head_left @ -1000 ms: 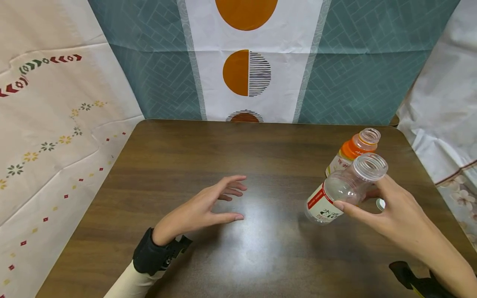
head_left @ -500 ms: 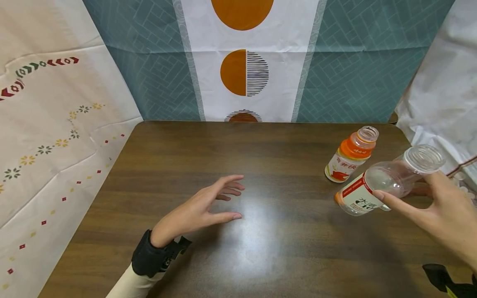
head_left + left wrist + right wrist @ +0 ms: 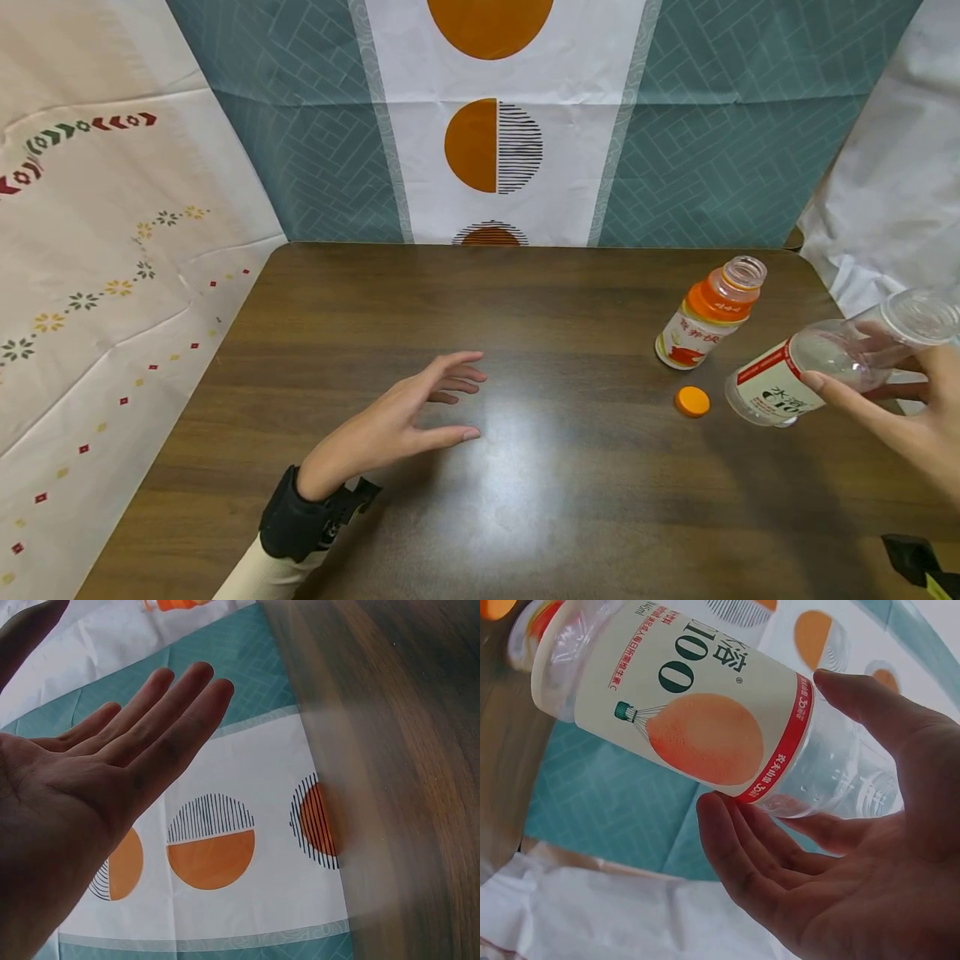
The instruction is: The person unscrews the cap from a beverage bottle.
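Observation:
My right hand [image 3: 918, 408] grips a clear plastic bottle [image 3: 821, 358] with a cream and red label, at the right of the table. Its uncapped mouth points up and to the right; I cannot tell whether its base touches the table. In the right wrist view, the thumb and fingers of the hand [image 3: 840, 855] are round the bottle [image 3: 705, 742], just past its label. My left hand [image 3: 412, 417] hovers left of the table's middle, fingers spread and holding nothing. The left wrist view shows the same hand [image 3: 112, 765] with straight fingers.
An uncapped bottle [image 3: 705, 321] with an orange top stands at the right back. An orange cap [image 3: 692, 402] lies in front of it. Something small and white [image 3: 787, 422] is partly hidden behind the clear bottle. Patterned cloths [image 3: 675, 183] hang around the wooden table [image 3: 450, 300].
My right hand has carried the clear bottle to the right, away from the orange-topped bottle. The orange cap has come into full view. The left hand has hardly moved.

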`<state>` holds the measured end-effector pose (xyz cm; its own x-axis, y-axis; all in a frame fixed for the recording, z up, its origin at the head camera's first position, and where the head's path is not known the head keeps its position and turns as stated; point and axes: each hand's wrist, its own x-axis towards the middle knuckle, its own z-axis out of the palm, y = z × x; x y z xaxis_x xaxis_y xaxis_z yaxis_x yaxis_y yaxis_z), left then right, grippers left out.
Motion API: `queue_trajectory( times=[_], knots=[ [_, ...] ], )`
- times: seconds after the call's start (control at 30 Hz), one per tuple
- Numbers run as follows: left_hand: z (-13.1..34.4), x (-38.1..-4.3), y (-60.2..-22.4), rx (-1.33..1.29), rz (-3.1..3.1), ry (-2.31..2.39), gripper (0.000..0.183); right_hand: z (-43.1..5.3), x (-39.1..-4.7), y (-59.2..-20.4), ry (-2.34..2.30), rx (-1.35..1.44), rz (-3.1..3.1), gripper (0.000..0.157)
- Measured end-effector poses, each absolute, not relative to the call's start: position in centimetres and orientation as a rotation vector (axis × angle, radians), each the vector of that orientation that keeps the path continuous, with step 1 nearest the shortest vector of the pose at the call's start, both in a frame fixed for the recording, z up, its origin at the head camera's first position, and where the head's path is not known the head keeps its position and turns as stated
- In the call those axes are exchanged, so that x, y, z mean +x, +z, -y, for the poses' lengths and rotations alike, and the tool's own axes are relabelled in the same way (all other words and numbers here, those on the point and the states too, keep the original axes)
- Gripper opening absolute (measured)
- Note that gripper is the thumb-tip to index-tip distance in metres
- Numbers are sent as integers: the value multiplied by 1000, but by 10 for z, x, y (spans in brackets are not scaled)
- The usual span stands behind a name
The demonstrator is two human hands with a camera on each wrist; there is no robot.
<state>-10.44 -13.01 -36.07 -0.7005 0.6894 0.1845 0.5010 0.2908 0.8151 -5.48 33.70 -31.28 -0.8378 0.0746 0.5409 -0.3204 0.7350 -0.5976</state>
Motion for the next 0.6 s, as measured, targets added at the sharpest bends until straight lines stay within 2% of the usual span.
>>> queue_trajectory(
  times=[0.1, 0.3, 0.6],
  knots=[
    [131, -105, -361, 1092, -2360, 1365, 73, -346, -59, -317, 948, 122, 2404, 77],
    [132, -105, -362, 1070, -2346, 1374, 71, -357, -69, -324, 888, -6, 2441, 64],
    [134, -106, -363, 1060, -2353, 1371, 71, -374, -94, -331, 814, -115, 2579, 68]
  ],
)
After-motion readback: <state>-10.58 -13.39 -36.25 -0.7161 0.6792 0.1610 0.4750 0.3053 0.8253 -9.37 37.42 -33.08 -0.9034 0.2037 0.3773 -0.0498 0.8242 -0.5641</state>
